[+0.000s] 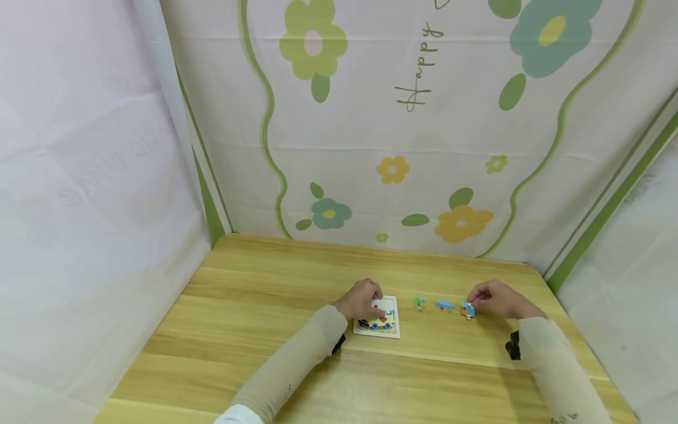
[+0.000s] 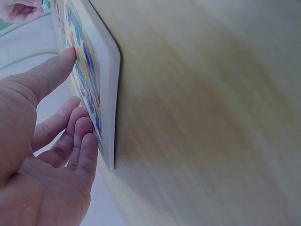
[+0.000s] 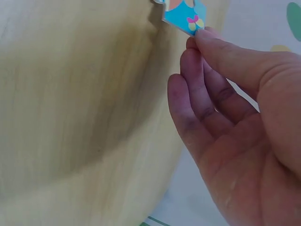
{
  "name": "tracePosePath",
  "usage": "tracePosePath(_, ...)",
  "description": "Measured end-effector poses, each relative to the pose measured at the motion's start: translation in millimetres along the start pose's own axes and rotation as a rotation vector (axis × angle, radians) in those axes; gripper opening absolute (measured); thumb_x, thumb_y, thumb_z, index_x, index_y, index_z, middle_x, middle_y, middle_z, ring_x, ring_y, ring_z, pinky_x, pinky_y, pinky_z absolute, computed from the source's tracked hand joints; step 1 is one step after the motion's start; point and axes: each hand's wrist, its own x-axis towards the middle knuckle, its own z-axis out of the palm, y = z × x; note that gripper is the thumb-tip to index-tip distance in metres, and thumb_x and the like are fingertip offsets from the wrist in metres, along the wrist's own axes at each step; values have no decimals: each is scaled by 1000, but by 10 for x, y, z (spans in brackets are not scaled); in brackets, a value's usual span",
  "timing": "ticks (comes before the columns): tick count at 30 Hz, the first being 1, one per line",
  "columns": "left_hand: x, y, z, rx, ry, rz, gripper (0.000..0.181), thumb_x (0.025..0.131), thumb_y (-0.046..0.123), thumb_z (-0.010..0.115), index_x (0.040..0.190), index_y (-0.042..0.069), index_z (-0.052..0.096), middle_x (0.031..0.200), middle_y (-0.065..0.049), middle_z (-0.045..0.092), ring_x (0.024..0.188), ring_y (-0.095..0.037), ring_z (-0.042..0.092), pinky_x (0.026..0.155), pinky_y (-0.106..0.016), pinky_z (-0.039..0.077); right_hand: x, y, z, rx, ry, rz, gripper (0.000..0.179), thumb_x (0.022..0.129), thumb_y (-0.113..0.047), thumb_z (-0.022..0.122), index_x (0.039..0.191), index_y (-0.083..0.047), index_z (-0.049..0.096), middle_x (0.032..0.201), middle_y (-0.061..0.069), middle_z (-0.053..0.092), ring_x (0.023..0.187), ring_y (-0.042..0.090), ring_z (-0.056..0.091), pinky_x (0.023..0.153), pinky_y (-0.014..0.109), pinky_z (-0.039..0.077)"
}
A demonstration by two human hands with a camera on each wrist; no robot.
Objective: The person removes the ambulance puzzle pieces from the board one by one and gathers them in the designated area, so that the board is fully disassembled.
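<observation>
A picture puzzle board (image 1: 389,302) with a pale rim lies flat on the table, an ambulance-like vehicle with blue wheels on it. Over its left part is my left hand (image 1: 362,299). In the left wrist view the thumb (image 2: 51,73) presses on the picture, while the other fingers (image 2: 87,150) rest along the board's edge. To the right, my right hand (image 1: 495,299) pinches a blue and orange puzzle piece (image 1: 467,310) by one corner, between thumb and fingertips. A pink and yellow butterfly shows on that piece (image 3: 181,19) in the right wrist view.
Between board and right hand lie a green puzzle piece (image 1: 418,304) and a blue one (image 1: 444,305) on the wooden table (image 1: 238,306). A flower-printed cloth (image 1: 349,135) hangs behind the table, with pale cloth sides left and right.
</observation>
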Motion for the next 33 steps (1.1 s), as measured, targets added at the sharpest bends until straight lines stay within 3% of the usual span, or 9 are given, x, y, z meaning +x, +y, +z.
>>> tracePosePath(9, -3, -6, 9, -6, 10, 3, 40, 91, 25, 86, 121, 2, 72, 115, -6, 67, 96, -8, 55, 93, -23, 53, 63, 48, 68, -48, 56, 22, 10, 99, 0, 67, 106, -1, 75, 100, 8, 76, 90, 13, 66, 76, 23, 53)
tracePosePath(18, -9, -5, 5, -4, 11, 13, 39, 92, 24, 85, 121, 2, 72, 115, -7, 67, 95, -8, 54, 92, -23, 52, 106, 106, 124, -66, 57, 39, 9, 99, -2, 68, 104, -2, 76, 97, 6, 75, 83, 5, 62, 73, 23, 52)
tracePosePath(33, 14, -40, 23, 16, 9, 24, 40, 92, 27, 85, 121, 3, 72, 114, -4, 66, 96, -7, 54, 92, -22, 52, 99, 59, 66, -121, 57, 51, 7, 100, -4, 70, 103, -4, 76, 98, 6, 74, 88, 15, 65, 74, 27, 53)
